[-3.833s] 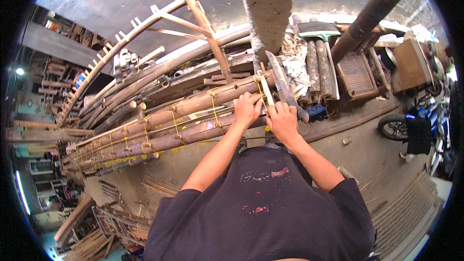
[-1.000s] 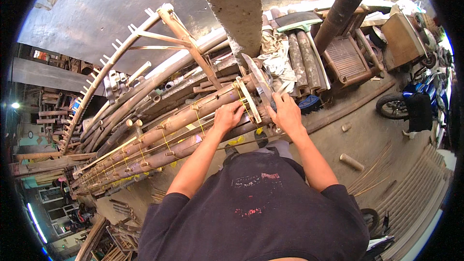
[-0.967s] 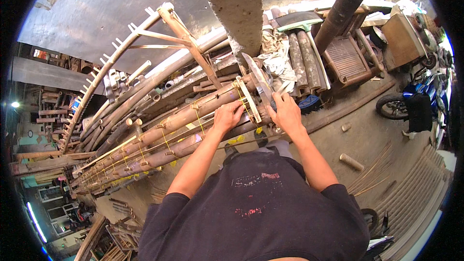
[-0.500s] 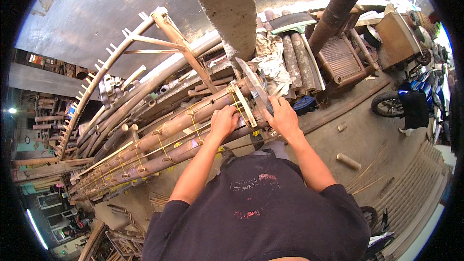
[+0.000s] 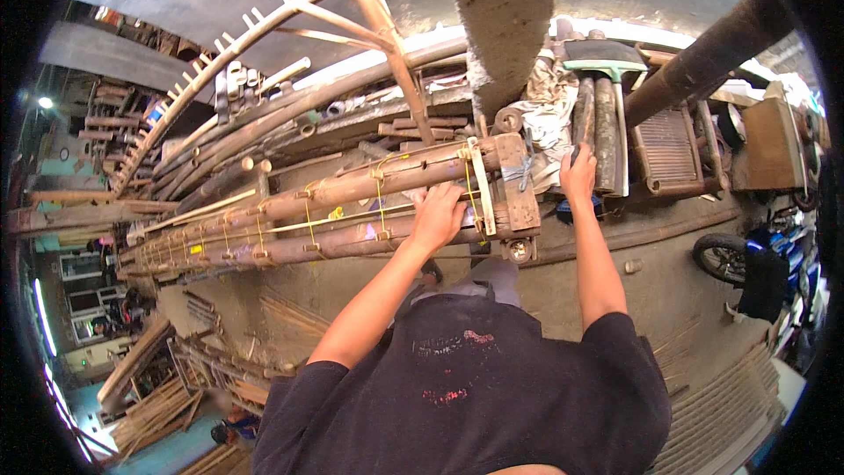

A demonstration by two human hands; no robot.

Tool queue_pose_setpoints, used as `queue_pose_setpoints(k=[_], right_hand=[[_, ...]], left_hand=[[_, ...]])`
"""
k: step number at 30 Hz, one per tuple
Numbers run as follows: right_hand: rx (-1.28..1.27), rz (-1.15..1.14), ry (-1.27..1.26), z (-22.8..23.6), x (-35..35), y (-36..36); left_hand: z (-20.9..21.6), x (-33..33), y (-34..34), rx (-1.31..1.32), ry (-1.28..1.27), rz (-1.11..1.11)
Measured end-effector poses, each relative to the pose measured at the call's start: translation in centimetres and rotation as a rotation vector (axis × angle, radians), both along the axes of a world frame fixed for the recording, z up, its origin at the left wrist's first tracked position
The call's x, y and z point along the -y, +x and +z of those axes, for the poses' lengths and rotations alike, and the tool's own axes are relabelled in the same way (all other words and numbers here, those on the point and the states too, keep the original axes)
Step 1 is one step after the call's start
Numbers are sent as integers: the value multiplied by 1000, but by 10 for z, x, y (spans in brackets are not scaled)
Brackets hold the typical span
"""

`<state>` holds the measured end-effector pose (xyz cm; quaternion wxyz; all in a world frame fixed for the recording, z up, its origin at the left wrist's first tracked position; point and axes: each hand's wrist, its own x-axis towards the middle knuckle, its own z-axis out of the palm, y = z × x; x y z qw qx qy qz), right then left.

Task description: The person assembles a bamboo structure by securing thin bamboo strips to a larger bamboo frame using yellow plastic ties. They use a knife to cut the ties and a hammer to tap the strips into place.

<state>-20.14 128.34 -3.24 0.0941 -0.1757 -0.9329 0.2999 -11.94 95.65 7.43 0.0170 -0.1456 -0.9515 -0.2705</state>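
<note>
A long bamboo frame of two brown poles, laced across with yellow string, runs from the far left to the middle. My left hand is curled over its right part, fingers bent down among the poles and strips; what lies under them is hidden. Beside that hand, a pale bamboo crosspiece spans the frame. A brown wooden block caps the frame's end. My right hand is off the frame to the right, closed around the dark handle of a machete; its blade blends into the poles behind.
Pale crumpled cloth and thick poles lie beyond my right hand. A concrete pillar rises behind the block. A curved rack with pegs stands at the far left. A blue motorbike is parked at the right.
My right hand has moved right with the machete, away from the frame's end. My left hand stays on the frame. The whole view has turned, so the frame lies more level.
</note>
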Motion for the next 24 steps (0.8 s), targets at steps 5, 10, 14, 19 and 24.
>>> queue_pose_setpoints(k=[5, 10, 14, 19, 24], right_hand=[[99, -15, 39, -37, 8, -46], [288, 10, 6, -66, -7, -61], [256, 68, -23, -72, -16, -56], [263, -14, 39, -45, -1, -37], [115, -24, 30, -18, -2, -12]], left_hand=[[-3, -2, -2, 33, -6, 0], [4, -3, -6, 44, -35, -30], [-1, -6, -2, -42, 89, 21], [-5, -10, 6, -134, 17, 130], [-2, -10, 10, -90, -11, 158]])
